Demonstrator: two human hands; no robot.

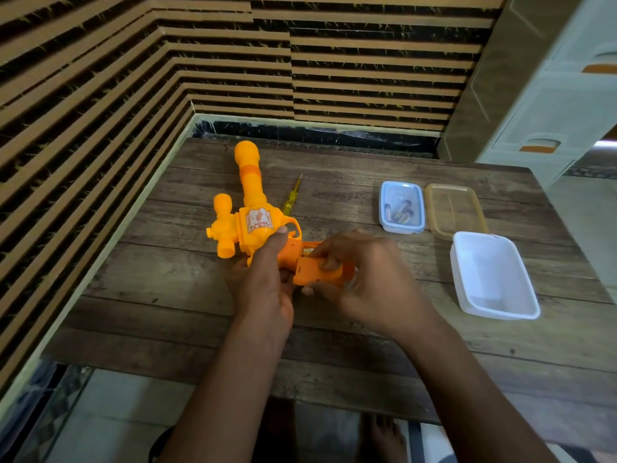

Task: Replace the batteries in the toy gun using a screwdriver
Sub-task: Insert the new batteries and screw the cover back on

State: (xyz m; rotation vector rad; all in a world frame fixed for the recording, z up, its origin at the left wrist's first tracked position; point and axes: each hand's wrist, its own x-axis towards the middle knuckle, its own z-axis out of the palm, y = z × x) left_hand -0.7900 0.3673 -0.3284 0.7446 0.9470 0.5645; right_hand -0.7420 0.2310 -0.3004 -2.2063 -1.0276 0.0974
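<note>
An orange toy gun (248,208) lies on the wooden table (173,315), barrel pointing away from me. My left hand (267,285) grips its body near the trigger guard. My right hand (364,282) holds the grip end, where the orange battery cover (314,272) sits partly lifted and a slot with a battery shows beside my fingertips. A yellow-handled screwdriver (291,198) rests on the table just right of the barrel, untouched. A small blue-rimmed box (402,207) to the right holds several batteries.
A tan translucent lid (455,210) lies beside the blue-rimmed box. An empty white tub (492,274) stands at the right. Striped walls close the left and back sides. A white drawer unit (567,105) stands at the back right.
</note>
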